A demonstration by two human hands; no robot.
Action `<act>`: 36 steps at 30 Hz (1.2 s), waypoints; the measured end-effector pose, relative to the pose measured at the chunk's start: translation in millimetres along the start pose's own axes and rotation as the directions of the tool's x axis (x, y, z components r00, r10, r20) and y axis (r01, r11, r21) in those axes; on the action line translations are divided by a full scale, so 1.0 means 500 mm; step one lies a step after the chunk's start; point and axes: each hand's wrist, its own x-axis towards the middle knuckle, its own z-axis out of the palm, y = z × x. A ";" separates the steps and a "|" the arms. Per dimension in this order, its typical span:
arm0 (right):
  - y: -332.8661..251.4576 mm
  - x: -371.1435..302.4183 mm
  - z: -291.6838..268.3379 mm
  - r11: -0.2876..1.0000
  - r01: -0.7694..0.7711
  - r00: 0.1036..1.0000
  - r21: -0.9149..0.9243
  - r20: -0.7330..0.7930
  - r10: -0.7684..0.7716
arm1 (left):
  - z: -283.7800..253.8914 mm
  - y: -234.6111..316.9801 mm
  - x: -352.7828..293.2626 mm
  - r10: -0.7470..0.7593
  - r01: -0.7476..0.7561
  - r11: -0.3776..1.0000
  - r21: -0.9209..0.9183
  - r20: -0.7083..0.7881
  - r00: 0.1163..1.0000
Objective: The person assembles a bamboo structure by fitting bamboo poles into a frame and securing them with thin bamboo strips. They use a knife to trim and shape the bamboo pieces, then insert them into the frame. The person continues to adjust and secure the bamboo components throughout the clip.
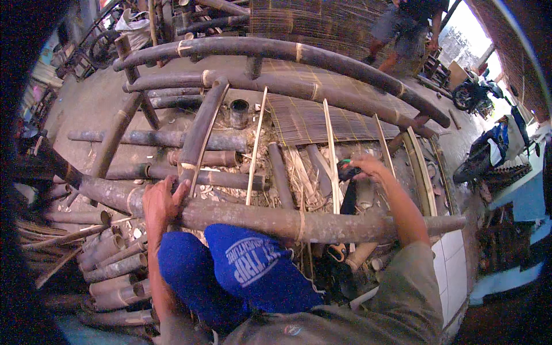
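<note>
A bamboo frame (253, 217) lies across the space in front of the person, its thick near pole just beyond the knees and its curved far rail (241, 47) arching along the other side. A stout bamboo crosspiece (201, 129) joins the two sides, and several pale split slats (330, 152) slant between them to its right. The left hand (161, 201) lies over the near pole, touching it beside the foot of the crosspiece; its fingers curve out of sight, so I cannot tell how tightly it grips. The right hand (370, 165) reaches over the pole and closes around a dark tool (347, 171) with a green patch (its exact kind is hard to make out), near one of the slats. Beneath the frame, shavings (310, 198) litter the ground among loose bamboo lengths, and an upright bamboo cup (239, 115) stands behind. A woven mat (310, 112) spreads under the far side. Cut bamboo pieces (118, 264) are piled at left; a motorcycle (494, 146) stands at right, and another person (397, 29) is beyond the mat.
</note>
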 end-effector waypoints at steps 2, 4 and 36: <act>0.019 0.093 0.021 0.988 0.044 0.987 -0.146 0.161 -0.020 | -0.003 0.002 -0.007 -0.014 0.014 0.999 -0.031 -0.015 1.000; 0.067 0.202 0.034 0.942 0.148 0.969 -0.300 0.234 -0.078 | -0.020 0.005 -0.003 -0.060 0.060 0.998 0.004 0.042 0.997; -0.005 -0.040 0.139 0.514 0.595 0.722 -0.618 0.129 -0.680 | -0.010 -0.002 0.000 -0.046 0.047 0.998 -0.039 0.015 0.999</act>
